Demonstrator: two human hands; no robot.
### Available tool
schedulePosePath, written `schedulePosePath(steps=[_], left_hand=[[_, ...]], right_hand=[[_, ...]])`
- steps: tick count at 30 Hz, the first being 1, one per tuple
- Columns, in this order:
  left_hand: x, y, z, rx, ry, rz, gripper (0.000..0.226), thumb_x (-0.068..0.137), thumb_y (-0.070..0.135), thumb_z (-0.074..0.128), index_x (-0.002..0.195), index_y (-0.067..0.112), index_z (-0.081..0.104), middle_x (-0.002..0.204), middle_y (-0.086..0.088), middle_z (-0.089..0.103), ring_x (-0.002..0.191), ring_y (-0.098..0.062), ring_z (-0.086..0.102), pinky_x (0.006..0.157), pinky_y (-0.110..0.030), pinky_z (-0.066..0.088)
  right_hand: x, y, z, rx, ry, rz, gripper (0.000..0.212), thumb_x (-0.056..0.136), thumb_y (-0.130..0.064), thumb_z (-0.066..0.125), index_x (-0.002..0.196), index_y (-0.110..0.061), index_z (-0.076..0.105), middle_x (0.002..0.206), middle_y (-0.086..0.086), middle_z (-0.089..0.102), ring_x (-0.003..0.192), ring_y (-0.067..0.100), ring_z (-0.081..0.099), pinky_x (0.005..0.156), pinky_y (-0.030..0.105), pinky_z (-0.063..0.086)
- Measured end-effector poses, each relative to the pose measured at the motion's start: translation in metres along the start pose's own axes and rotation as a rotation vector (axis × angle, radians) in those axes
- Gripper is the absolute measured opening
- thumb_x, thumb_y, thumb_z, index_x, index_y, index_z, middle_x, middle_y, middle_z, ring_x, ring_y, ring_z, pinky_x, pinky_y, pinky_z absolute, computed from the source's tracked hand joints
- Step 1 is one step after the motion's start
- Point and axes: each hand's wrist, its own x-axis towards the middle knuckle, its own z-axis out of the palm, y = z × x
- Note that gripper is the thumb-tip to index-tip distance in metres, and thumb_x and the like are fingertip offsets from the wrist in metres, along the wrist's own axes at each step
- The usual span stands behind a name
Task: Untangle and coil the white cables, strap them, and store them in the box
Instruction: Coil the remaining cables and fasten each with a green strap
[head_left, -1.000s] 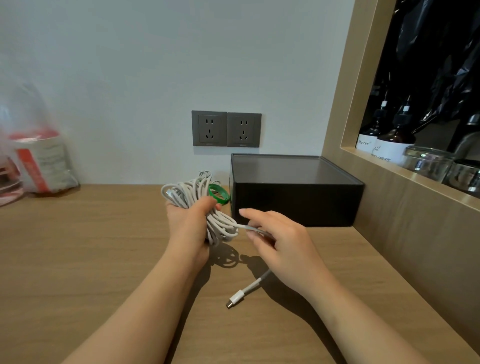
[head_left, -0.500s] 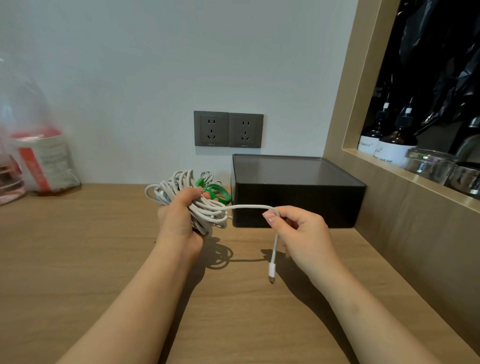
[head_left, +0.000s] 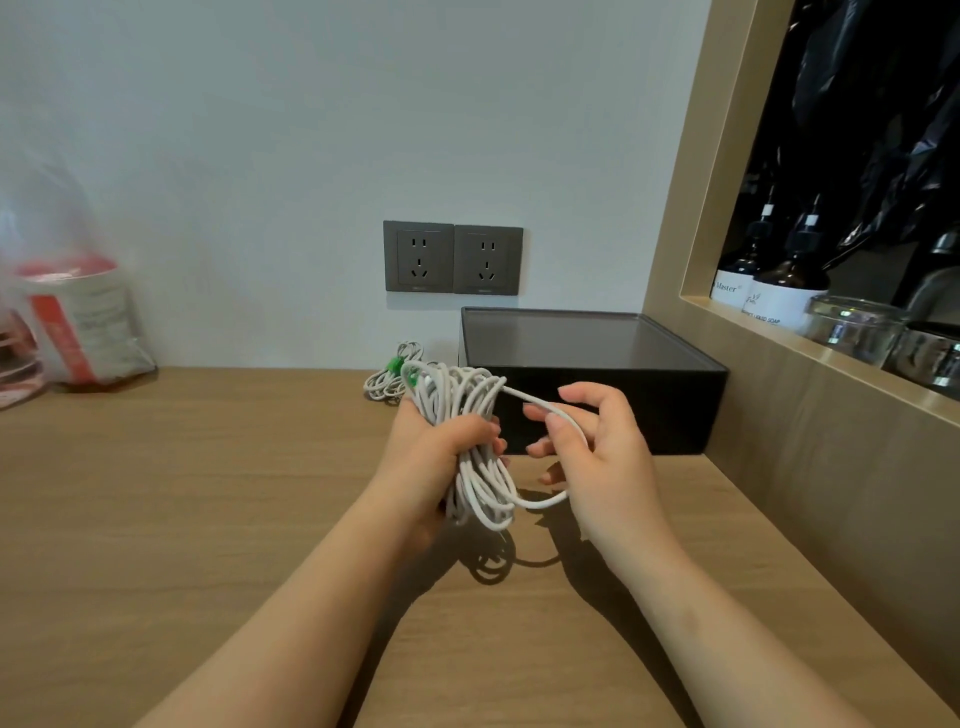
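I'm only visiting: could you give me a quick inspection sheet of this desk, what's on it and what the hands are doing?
Surface: wooden counter against a white wall.
Job's things: white coil held above the counter; black box at right, looks closed.
Clutter: plastic bag at far left.
Hands: left hand grips the coil; right hand pinches its loose loop.
Cables: small bundle with green strap lies beside the box.
Surroundings: wall sockets; bottles and glass jars in the niche.

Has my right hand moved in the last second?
Yes. Against the black box, the right hand, pinching the white cable, has risen and shifted right, now covering more of that box's front face.
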Motion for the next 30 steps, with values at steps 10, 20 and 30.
schedulePosePath(steps=[10,20,30], left_hand=[[0.003,-0.009,0.002,-0.175,0.107,-0.056,0.044,0.08,-0.004,0.061,0.119,0.015,0.051,0.085,-0.013,0.062,0.07,-0.023,0.067,0.065,-0.04,0.056],[0.004,-0.012,0.004,-0.12,0.116,0.032,0.05,0.076,-0.004,0.065,0.121,0.012,0.048,0.098,-0.017,0.062,0.081,-0.029,0.067,0.069,-0.04,0.056],[0.005,-0.015,0.004,-0.026,0.094,0.084,0.057,0.073,0.003,0.073,0.123,0.012,0.047,0.107,-0.02,0.062,0.093,-0.034,0.066,0.077,-0.043,0.056]], right_hand=[[-0.004,0.006,0.006,-0.328,-0.056,-0.217,0.017,0.093,-0.023,0.051,0.087,-0.038,0.052,0.084,-0.019,0.057,0.087,0.0,0.055,0.07,0.014,0.046],[-0.008,0.002,0.009,-0.262,-0.117,-0.109,0.016,0.094,-0.024,0.051,0.083,-0.035,0.045,0.075,-0.015,0.056,0.075,-0.013,0.057,0.053,0.006,0.045],[-0.008,0.003,0.008,-0.323,-0.142,-0.205,0.013,0.09,-0.018,0.057,0.094,-0.028,0.065,0.08,-0.023,0.055,0.082,-0.006,0.057,0.067,0.005,0.045]])
